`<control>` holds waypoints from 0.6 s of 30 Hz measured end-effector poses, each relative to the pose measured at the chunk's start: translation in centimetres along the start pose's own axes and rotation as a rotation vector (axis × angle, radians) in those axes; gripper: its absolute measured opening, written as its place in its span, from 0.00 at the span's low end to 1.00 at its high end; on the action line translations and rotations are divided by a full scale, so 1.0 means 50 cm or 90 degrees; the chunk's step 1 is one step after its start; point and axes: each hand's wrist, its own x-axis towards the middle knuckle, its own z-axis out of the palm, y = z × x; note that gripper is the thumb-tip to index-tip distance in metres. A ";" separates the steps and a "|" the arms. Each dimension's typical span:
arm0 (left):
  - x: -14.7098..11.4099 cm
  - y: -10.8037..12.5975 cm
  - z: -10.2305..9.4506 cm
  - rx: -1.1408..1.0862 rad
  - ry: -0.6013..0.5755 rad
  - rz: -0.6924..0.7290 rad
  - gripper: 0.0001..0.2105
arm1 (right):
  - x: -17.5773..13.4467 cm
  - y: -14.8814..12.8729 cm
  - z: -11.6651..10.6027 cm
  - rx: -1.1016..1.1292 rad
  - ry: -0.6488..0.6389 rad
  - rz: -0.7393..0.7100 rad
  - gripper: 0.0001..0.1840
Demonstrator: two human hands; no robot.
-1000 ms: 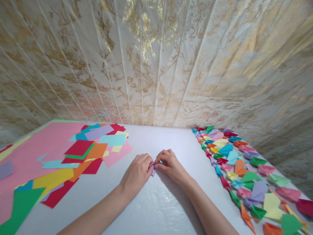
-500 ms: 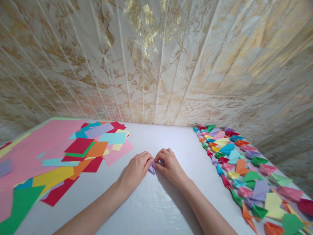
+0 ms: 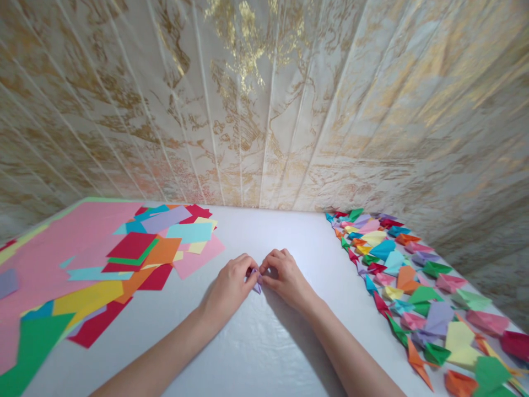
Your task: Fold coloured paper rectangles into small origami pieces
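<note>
A small folded piece of purple paper (image 3: 258,283) is pinched between my two hands at the middle of the white table. My left hand (image 3: 237,278) grips its left side with thumb and forefinger. From the right, my right hand (image 3: 283,274) pinches the same piece, fingers curled. The fingertips nearly meet, so the upper part of the fold is hidden. A pointed lower tip of the paper shows below the fingers.
Loose coloured paper sheets lie in a spread on the left, among them a dark red rectangle (image 3: 131,246) and a large pink sheet (image 3: 78,237). Rows of folded paper figures (image 3: 407,279) cover the right side. A gold-patterned curtain (image 3: 248,121) hangs behind the white table (image 3: 264,231).
My left fingers have shifted slightly on the purple paper, with a gap now showing between thumb and forefinger. My right hand stays almost where it was.
</note>
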 end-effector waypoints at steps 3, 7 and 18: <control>0.000 0.000 -0.002 -0.029 0.004 -0.007 0.06 | 0.000 0.002 0.001 0.013 0.005 0.003 0.08; -0.001 0.002 -0.005 -0.087 0.008 -0.019 0.06 | 0.000 0.003 0.002 0.039 0.017 -0.005 0.08; -0.009 0.027 -0.006 -0.431 -0.061 -0.206 0.18 | -0.003 -0.002 0.004 0.143 0.168 -0.004 0.06</control>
